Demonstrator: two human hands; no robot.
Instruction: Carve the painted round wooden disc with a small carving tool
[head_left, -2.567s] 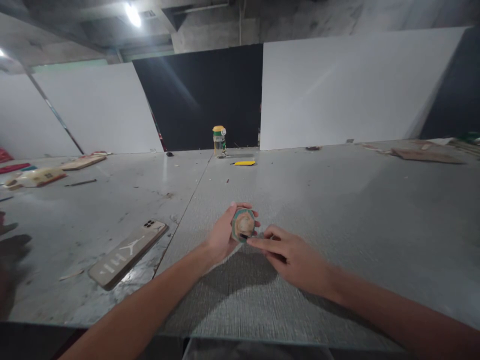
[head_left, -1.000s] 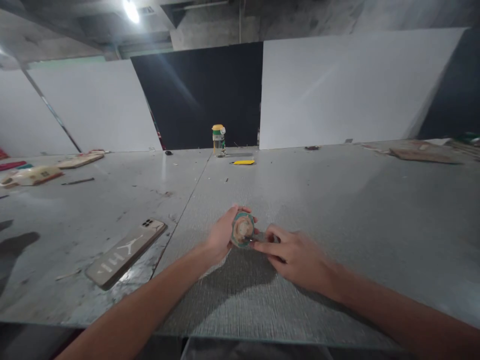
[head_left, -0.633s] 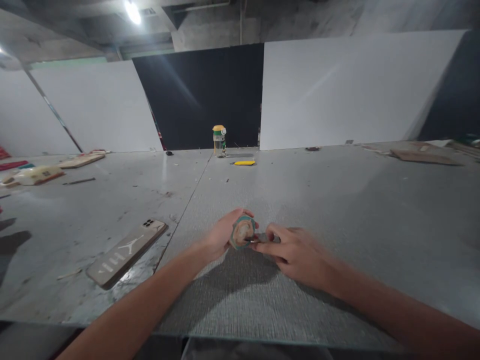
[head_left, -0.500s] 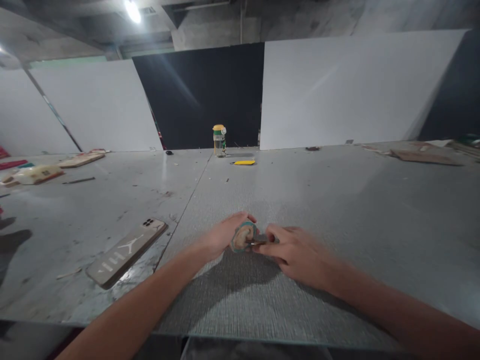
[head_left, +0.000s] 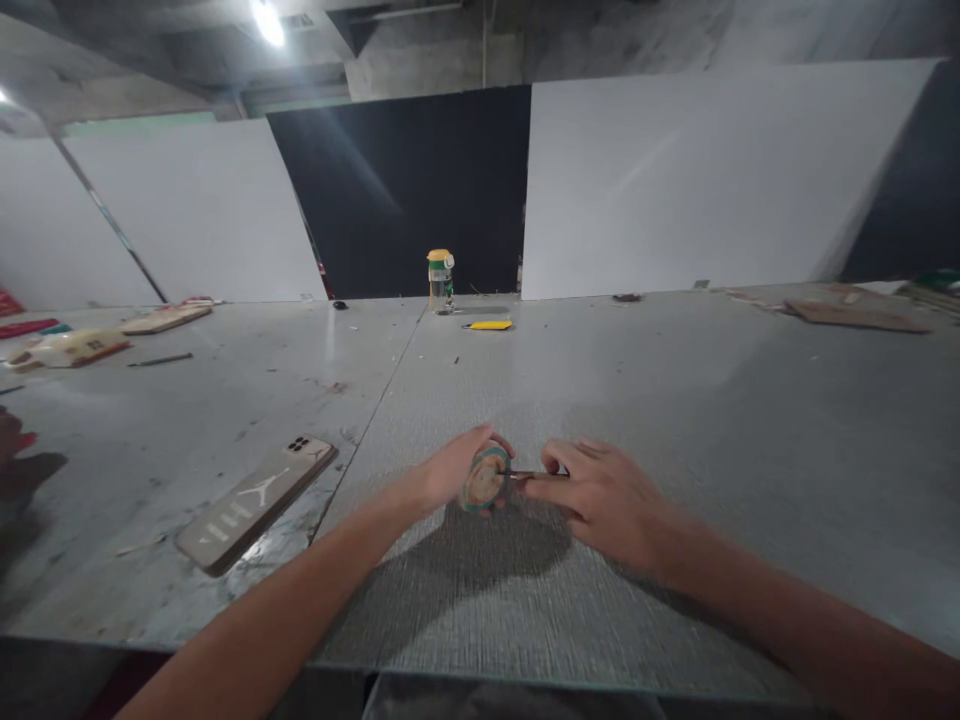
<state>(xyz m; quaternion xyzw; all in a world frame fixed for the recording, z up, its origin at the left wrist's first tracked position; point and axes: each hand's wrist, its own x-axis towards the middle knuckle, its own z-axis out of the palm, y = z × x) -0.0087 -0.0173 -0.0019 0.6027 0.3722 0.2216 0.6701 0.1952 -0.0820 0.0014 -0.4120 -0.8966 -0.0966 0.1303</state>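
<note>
My left hand (head_left: pixel 450 468) is wrapped round a small round disc (head_left: pixel 484 479) with a green rim and a tan face, held on edge just above the grey table (head_left: pixel 675 400). My right hand (head_left: pixel 596 490) is pinched on a thin dark tool (head_left: pixel 534 475) whose tip touches the disc's right edge. Both hands are close together at the table's near middle.
A phone in a tan case (head_left: pixel 255 492) lies to the left of my left arm. At the table's far edge stand a yellow-capped bottle (head_left: pixel 439 280) and a yellow object (head_left: pixel 489 325). Flat boards lie far left (head_left: pixel 161 320) and far right (head_left: pixel 851 315). White panels stand behind.
The disc has turned from facing me to more edge-on and dropped lower. My right hand has shifted slightly right, with the thin tool now showing against the disc's edge.
</note>
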